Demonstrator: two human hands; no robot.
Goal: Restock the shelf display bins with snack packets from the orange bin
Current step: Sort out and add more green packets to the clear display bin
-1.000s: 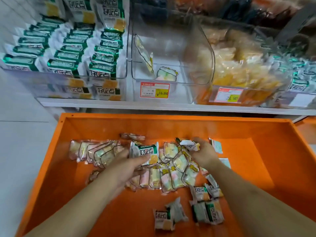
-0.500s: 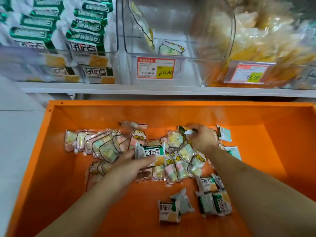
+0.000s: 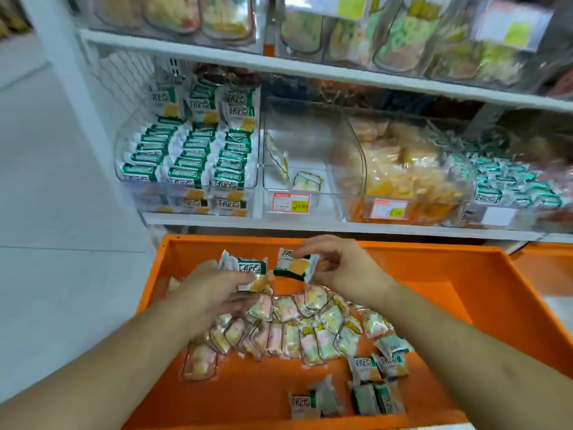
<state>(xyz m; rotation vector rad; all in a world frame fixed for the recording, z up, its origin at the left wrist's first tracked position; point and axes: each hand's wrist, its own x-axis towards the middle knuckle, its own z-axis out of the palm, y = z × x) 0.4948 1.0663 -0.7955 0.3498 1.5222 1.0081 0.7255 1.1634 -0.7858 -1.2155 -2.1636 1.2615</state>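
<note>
Both hands are loaded: left hand (image 3: 217, 287) pinches a green-and-white packet (image 3: 245, 268) by its lower edge, right hand (image 3: 338, 271) pinches a second packet (image 3: 294, 266) from above, both lifted above the far end of the orange bin (image 3: 483, 293), just below the shelf (image 3: 310, 226). The matching bin (image 3: 189, 169) on the shelf's left already looks packed in tight rows, so a packet pushed in may slide off or knock a row loose. Edge pinches look light; either packet could slip and drop onto the pastel packets (image 3: 297, 327). Sorting risk: the near-empty clear bin (image 3: 304, 156) with the price tag (image 3: 291, 201) holds pastel ones, so green packets dropped there would be misfiled. More green packets (image 3: 376, 367) sit at the near right of the orange bin, so restocking isn't nearly done.
</note>
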